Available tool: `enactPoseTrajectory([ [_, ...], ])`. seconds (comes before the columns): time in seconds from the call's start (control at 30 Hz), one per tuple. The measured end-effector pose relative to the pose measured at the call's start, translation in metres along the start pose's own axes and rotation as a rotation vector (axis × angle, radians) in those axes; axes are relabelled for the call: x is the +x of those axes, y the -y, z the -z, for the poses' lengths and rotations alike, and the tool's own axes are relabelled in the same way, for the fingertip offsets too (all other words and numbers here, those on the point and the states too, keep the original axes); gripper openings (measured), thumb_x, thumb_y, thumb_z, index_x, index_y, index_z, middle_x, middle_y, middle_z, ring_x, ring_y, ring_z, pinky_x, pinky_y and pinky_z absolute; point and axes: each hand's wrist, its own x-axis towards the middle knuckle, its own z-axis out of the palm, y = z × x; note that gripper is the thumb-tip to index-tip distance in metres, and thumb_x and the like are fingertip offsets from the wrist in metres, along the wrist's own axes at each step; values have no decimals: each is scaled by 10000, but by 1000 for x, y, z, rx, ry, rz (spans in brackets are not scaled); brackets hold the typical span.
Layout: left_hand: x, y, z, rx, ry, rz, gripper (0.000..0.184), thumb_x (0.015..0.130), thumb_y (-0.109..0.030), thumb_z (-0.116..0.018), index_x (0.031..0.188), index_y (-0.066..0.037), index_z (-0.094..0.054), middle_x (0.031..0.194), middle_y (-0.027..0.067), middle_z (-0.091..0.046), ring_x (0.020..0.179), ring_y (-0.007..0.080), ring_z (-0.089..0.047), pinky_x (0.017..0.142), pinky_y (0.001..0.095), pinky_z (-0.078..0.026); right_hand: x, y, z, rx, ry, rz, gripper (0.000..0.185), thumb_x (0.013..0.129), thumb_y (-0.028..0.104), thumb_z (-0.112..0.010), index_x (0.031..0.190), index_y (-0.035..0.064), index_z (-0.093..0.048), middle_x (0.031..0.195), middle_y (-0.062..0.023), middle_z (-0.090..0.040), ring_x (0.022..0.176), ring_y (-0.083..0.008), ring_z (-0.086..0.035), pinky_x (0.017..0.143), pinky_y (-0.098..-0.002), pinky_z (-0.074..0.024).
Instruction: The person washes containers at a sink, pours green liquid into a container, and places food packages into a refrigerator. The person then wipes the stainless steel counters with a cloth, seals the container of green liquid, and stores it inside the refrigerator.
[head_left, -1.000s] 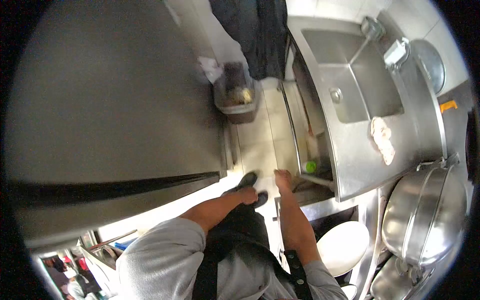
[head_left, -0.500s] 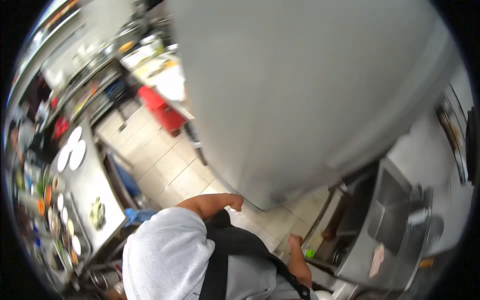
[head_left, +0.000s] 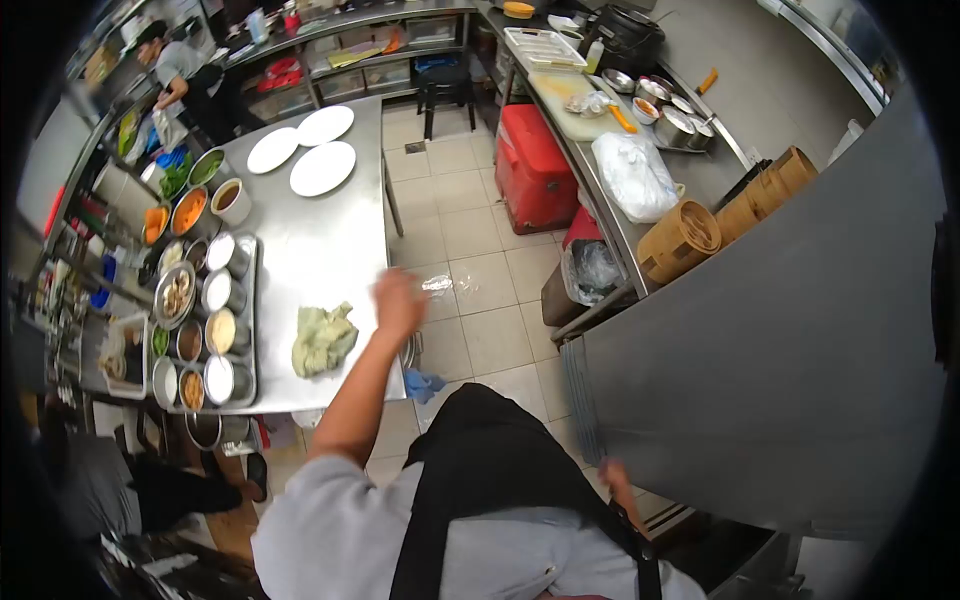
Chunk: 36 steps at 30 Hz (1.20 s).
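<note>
Left hand (head_left: 398, 304) now nearer crumpled pale-green cloth (head_left: 323, 341) on silver steel tabletop (head_left: 300, 225), left of centre; within reach. Right hand (head_left: 614, 477) lower right. Either grip: can't tell.

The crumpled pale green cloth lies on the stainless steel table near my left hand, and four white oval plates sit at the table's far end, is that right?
Not quite: the head view shows three white oval plates, not four, at the far end of the stainless steel table. The crumpled pale green cloth does lie on it near your left hand.
</note>
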Motion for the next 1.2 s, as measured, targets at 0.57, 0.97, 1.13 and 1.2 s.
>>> enactPoseTrajectory([
  [0.57, -39, 127, 44, 118, -487, 448, 206, 839, -152, -589, 718, -1, -520, 713, 152, -539, 714, 356, -510, 670, 440, -405, 63, 548, 22, -152, 82, 815, 399, 806, 354, -661, 1000, 11, -603, 933, -141, -656, 887, -247, -627, 780, -344, -489],
  [0.97, -25, 144, 42, -58, -440, 887, 211, 866, -155, -583, 743, 5, -522, 662, 79, -540, 614, 190, -492, 610, 340, -422, 236, 801, 143, 389, -184, 817, 389, 762, 263, -700, 1050, 14, -621, 945, -150, -666, 885, -246, -639, 799, -342, -498],
  [1.13, 47, 98, 33, 82, -844, 806, 189, 894, -108, -559, 746, 1, -518, 643, 25, -496, 593, 109, -416, 547, 271, -368, 275, 892, 234, 186, -911, 746, 759, 665, 301, -784, 1227, -63, -427, 1206, -255, -487, 1128, -366, -492, 919, -427, -442],
  [1.2, 98, 57, 21, -45, -768, 751, 173, 891, -94, -560, 745, -9, -521, 650, 19, -493, 590, 97, -427, 549, 252, -372, 277, 922, 271, 221, -962, 637, 912, 630, 314, -808, 1331, -1, -316, 1286, -254, -392, 1190, -402, -417, 963, -464, -407],
])
